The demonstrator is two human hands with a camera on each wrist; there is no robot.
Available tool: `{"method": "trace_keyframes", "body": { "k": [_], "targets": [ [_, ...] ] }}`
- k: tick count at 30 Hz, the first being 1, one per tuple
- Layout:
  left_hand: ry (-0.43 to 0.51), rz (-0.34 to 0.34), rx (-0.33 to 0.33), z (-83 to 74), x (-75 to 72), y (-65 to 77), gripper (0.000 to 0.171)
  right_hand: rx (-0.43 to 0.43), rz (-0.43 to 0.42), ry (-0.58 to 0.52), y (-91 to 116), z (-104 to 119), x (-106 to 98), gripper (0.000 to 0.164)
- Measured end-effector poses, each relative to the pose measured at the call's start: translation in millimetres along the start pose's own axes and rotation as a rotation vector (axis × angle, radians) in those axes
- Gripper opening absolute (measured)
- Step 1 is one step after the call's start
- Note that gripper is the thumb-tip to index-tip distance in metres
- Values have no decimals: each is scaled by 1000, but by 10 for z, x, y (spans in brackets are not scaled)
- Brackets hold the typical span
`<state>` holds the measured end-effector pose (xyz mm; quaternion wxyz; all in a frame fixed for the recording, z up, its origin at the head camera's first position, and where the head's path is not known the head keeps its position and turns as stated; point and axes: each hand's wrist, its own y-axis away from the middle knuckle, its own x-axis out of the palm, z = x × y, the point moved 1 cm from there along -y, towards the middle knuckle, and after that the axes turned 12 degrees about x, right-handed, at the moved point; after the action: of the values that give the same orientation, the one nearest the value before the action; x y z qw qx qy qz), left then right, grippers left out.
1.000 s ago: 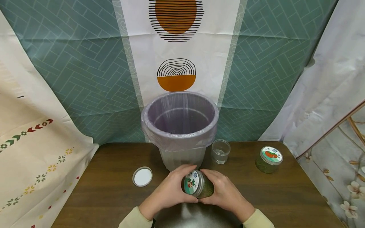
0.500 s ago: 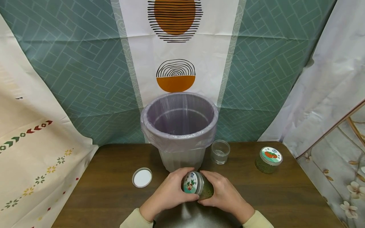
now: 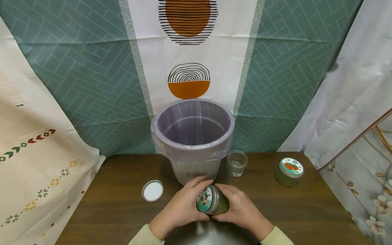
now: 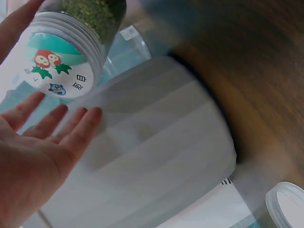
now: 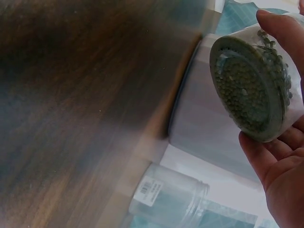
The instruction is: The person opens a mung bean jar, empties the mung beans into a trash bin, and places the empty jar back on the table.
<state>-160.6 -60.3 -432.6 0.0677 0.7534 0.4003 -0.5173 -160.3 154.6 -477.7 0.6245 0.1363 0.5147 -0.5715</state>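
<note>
A clear plastic jar (image 5: 249, 85) of small green beans is tilted between both hands, its lid towards the left. My right hand (image 3: 240, 206) grips the jar's body, with thumb and fingers on opposite sides. Around the silver-rimmed lid (image 4: 59, 66), with its white and green label, lies my left hand (image 3: 186, 206); its thumb is at one edge and its fingertips are right at the other. In the left wrist view these fingers are spread and only lightly bent. The beans show through the jar's bottom in the right wrist view.
Behind the hands stands a bin (image 3: 196, 170) with a purple liner. To its right is a lidless clear jar (image 3: 236, 163); a loose lid (image 3: 152, 190) lies at left. A second jar with green contents (image 3: 289, 172) stands at right on the wooden table (image 3: 116, 204).
The left hand's fingers have shifted upward and spread on the lid, and its label has turned slightly. The right hand keeps its grip on the jar, nearly still.
</note>
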Motion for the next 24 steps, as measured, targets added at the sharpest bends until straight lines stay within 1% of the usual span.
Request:
{"method": "trace_keyframes", "body": {
  "k": [2,4,8,15,20,24],
  "targets": [
    [-43,18,40,-3,8,-1,102,1,12,-6,-3,5,-3,89],
    [-58,22,66,-4,13,-3,99,5,29,-17,-7,13,-9,89],
    [-55,8,84,1,14,-3,95,11,58,-31,-10,18,-11,88],
    [-4,-4,32,21,4,12,89,6,38,-41,3,21,-11,88],
    [47,-5,5,31,-15,21,86,18,50,-54,2,20,-14,88],
    [87,-35,-5,30,-53,34,84,22,35,-48,12,3,-4,90]
  ]
}}
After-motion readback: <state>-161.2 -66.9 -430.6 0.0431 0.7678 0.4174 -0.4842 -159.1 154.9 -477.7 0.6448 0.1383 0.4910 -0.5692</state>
